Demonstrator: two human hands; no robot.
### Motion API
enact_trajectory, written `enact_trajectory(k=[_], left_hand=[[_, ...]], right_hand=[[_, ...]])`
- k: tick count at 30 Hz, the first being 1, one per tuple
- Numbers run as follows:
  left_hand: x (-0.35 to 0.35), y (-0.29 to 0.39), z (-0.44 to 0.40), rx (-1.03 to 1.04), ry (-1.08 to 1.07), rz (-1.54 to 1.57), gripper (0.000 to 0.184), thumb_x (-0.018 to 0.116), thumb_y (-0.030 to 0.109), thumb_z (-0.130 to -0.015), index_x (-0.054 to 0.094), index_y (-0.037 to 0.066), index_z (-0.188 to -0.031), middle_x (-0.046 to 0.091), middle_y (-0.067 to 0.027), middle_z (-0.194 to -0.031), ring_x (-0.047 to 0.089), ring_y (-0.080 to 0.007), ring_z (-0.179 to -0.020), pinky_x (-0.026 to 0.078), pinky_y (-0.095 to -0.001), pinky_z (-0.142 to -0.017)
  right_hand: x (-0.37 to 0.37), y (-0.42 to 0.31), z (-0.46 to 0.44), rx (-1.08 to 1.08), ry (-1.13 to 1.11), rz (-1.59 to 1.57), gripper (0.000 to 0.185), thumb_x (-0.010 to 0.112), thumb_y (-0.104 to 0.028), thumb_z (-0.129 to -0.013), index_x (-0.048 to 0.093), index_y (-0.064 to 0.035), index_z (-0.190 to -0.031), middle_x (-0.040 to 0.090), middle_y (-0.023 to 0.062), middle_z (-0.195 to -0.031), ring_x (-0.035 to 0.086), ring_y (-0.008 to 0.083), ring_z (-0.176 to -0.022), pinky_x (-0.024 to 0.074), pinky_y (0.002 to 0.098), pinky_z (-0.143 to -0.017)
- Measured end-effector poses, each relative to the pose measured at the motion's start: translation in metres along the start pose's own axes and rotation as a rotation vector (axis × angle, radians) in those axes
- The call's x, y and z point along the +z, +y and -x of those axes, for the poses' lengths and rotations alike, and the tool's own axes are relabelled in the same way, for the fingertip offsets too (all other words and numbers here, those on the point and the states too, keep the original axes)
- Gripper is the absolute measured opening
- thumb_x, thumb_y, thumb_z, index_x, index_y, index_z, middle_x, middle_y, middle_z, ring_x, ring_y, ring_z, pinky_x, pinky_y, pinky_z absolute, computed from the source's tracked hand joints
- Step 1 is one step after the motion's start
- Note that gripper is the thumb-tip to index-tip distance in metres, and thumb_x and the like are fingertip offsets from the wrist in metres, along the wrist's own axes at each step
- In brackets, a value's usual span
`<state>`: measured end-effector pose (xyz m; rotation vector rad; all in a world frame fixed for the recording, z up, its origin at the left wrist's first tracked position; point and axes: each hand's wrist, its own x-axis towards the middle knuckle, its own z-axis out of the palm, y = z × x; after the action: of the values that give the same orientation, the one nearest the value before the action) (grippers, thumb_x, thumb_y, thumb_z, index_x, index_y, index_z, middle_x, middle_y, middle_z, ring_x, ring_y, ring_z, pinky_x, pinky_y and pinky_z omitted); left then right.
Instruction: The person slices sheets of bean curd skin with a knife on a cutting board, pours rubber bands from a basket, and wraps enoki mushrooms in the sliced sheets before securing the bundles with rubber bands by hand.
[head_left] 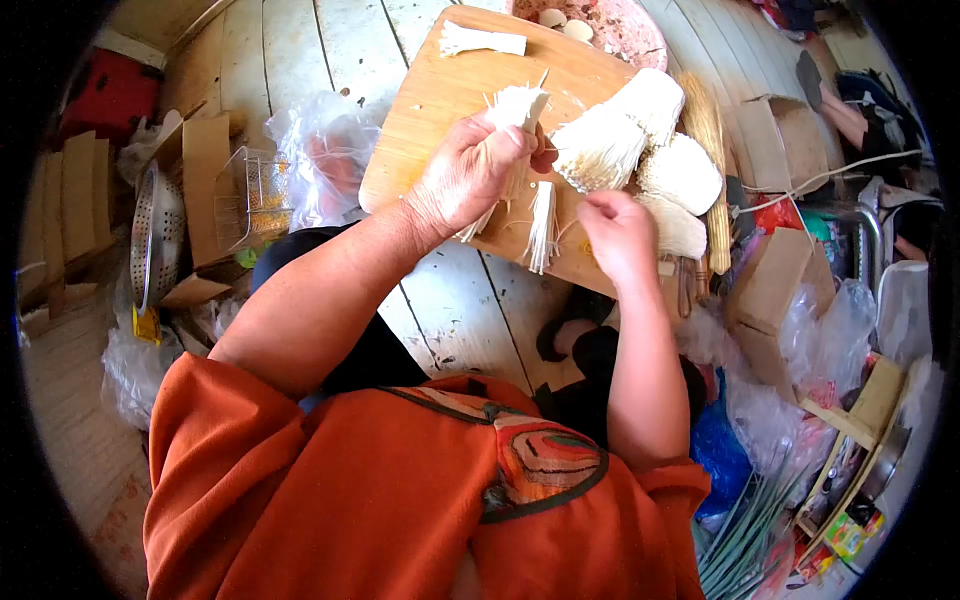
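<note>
My left hand point(478, 170) is closed around a bundle of pale, stringy mushrooms point(518, 108), held above a wooden board point(420, 120). Its strands hang below my fist. My right hand point(618, 232) is over the board's right part with its fingers curled together; whatever they pinch, if anything, is too small to tell. Between my hands a small bundle point(542, 225) lies on the board. Another bundle point(482, 39) rests near the far edge. Several large pale mushroom clumps point(600, 145) are heaped beyond my right hand.
A pink basin point(640, 35) stands behind the board, and a straw brush point(705, 150) lies along its right side. At the left are a metal colander point(158, 235), a wire basket point(265, 195) and plastic bags point(320, 150). Cardboard boxes point(775, 285) stand at the right; a person's leg point(845, 115) shows beyond.
</note>
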<state>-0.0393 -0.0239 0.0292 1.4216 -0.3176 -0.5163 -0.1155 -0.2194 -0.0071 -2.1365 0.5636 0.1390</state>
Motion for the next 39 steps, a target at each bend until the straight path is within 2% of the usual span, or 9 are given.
enact_trajectory(k=[3, 5, 12, 20, 21, 24, 27, 37, 39], left_hand=[[0.002, -0.009, -0.002, 0.215, -0.031, -0.003, 0.031, 0.042, 0.025, -0.091, 0.058, -0.001, -0.089, 0.061, -0.0073, -0.084, 0.057, -0.0156, -0.082, 0.046, -0.0290, -0.082], [0.003, -0.006, -0.002, -0.077, -0.021, 0.058, 0.034, 0.041, 0.028, -0.092, 0.058, -0.001, -0.087, 0.060, -0.0065, -0.082, 0.056, -0.0142, -0.076, 0.048, -0.0290, -0.075], [0.001, -0.030, 0.000, -0.501, 0.032, -0.112, 0.033, 0.045, 0.027, -0.090, 0.059, -0.002, -0.082, 0.056, -0.0093, -0.065, 0.054, -0.0180, -0.054, 0.047, -0.0328, -0.052], [-0.002, -0.031, -0.001, -0.380, 0.049, -0.178, 0.029, 0.052, 0.025, -0.085, 0.061, -0.003, -0.087, 0.058, -0.0109, -0.067, 0.057, -0.0202, -0.060, 0.047, -0.0344, -0.057], [-0.001, -0.033, -0.001, -0.342, -0.010, -0.026, 0.030, 0.056, 0.025, -0.084, 0.058, -0.002, -0.098, 0.059, -0.0109, -0.078, 0.058, -0.0203, -0.071, 0.048, -0.0344, -0.067], [0.007, -0.031, 0.004, -0.331, -0.108, 0.318, 0.044, 0.069, 0.023, -0.083, 0.053, 0.001, -0.117, 0.063, -0.0101, -0.102, 0.061, -0.0199, -0.094, 0.049, -0.0335, -0.089], [0.008, -0.027, 0.003, -0.392, -0.159, 0.297, 0.041, 0.071, 0.020, -0.083, 0.055, 0.002, -0.116, 0.064, -0.0085, -0.101, 0.061, -0.0191, -0.095, 0.048, -0.0327, -0.090], [0.002, -0.030, -0.003, -0.314, -0.170, 0.036, 0.038, 0.074, 0.027, -0.083, 0.060, 0.003, -0.111, 0.066, -0.0055, -0.100, 0.060, -0.0146, -0.093, 0.048, -0.0296, -0.085], [0.000, -0.024, -0.003, -0.354, -0.118, -0.110, 0.047, 0.075, 0.037, -0.081, 0.062, 0.001, -0.108, 0.067, -0.0081, -0.089, 0.060, -0.0139, -0.082, 0.050, -0.0290, -0.076]], right_hand=[[0.019, 0.010, -0.001, -0.012, -0.061, 0.261, 0.030, 0.066, -0.033, -0.079, 0.070, -0.0058, -0.089, 0.069, 0.0161, -0.087, 0.067, 0.0316, -0.082, 0.0515, 0.0391, -0.077], [0.034, 0.015, 0.000, -0.036, -0.045, 0.385, 0.030, 0.065, -0.034, -0.079, 0.070, -0.0055, -0.088, 0.068, 0.0171, -0.087, 0.066, 0.0328, -0.082, 0.0513, 0.0406, -0.078], [0.040, 0.005, -0.004, 0.087, -0.132, 0.455, 0.029, 0.063, -0.030, -0.078, 0.070, -0.0036, -0.086, 0.068, 0.0185, -0.082, 0.066, 0.0328, -0.078, 0.0518, 0.0415, -0.075], [0.034, -0.018, 0.009, 0.037, -0.127, -0.409, 0.021, 0.067, -0.017, -0.074, 0.067, 0.0013, -0.085, 0.066, 0.0047, -0.070, 0.060, 0.0114, -0.060, 0.0499, 0.0279, -0.059], [0.032, -0.023, 0.013, 0.007, -0.141, -0.493, 0.020, 0.067, -0.016, -0.075, 0.067, 0.0013, -0.085, 0.066, 0.0036, -0.069, 0.059, 0.0105, -0.060, 0.0498, 0.0274, -0.059], [0.035, -0.026, 0.018, -0.097, -0.081, -0.405, 0.017, 0.067, -0.015, -0.075, 0.064, 0.0010, -0.081, 0.064, 0.0042, -0.066, 0.058, 0.0104, -0.059, 0.0491, 0.0280, -0.058], [0.033, -0.026, 0.021, -0.223, -0.075, -0.316, 0.012, 0.063, -0.007, -0.081, 0.066, 0.0004, -0.091, 0.060, -0.0023, -0.071, 0.054, 0.0047, -0.064, 0.0462, 0.0227, -0.058], [0.016, -0.026, 0.016, -0.200, -0.074, -0.355, 0.013, 0.068, -0.013, -0.078, 0.068, -0.0002, -0.080, 0.066, 0.0052, -0.065, 0.059, 0.0098, -0.057, 0.0477, 0.0272, -0.053], [0.013, -0.030, 0.016, -0.091, -0.053, -0.264, 0.013, 0.067, -0.014, -0.077, 0.068, -0.0005, -0.080, 0.066, 0.0047, -0.064, 0.059, 0.0100, -0.056, 0.0481, 0.0274, -0.053]])
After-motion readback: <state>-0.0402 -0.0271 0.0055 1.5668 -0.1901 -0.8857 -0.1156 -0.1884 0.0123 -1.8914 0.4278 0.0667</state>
